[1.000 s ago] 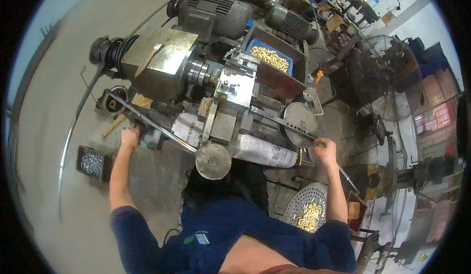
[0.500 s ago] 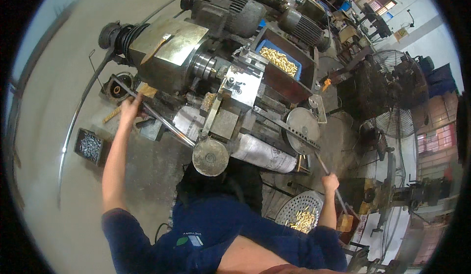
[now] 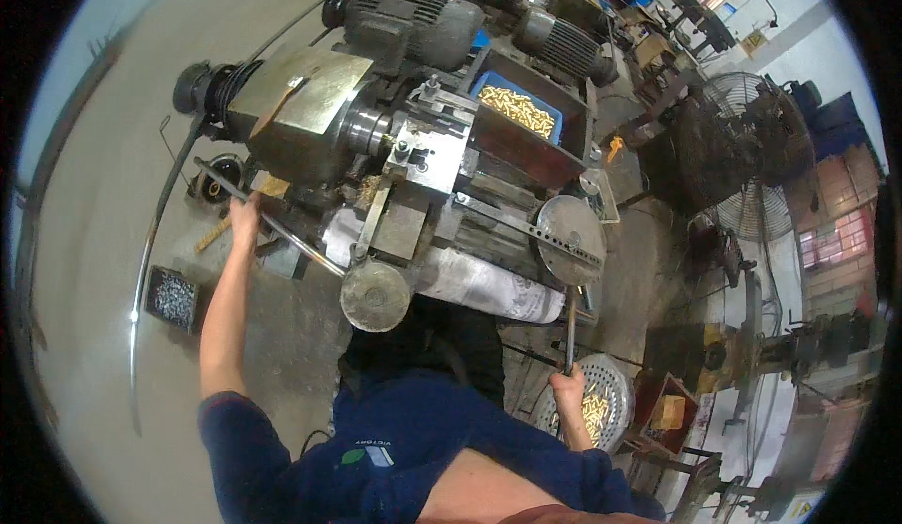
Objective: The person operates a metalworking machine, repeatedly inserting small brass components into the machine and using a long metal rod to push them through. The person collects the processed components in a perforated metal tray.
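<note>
The left hand (image 3: 244, 212) is closed around the long lever bar (image 3: 282, 233) at the lathe's (image 3: 376, 148) left side. The right hand (image 3: 567, 385) grips the near handle rod (image 3: 569, 327) beside the perforated disc (image 3: 564, 233). This looks like a machining stroke under way; next calls for steady, coordinated lever travel.

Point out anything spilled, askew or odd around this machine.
Brass-coloured chips lie scattered on the machine bed below the chuck, loose rather than in a bin. The brass parts sit properly contained in the blue crate and the perforated basket. The left hand grips a long lever; the right hand holds a rod handle.
</note>
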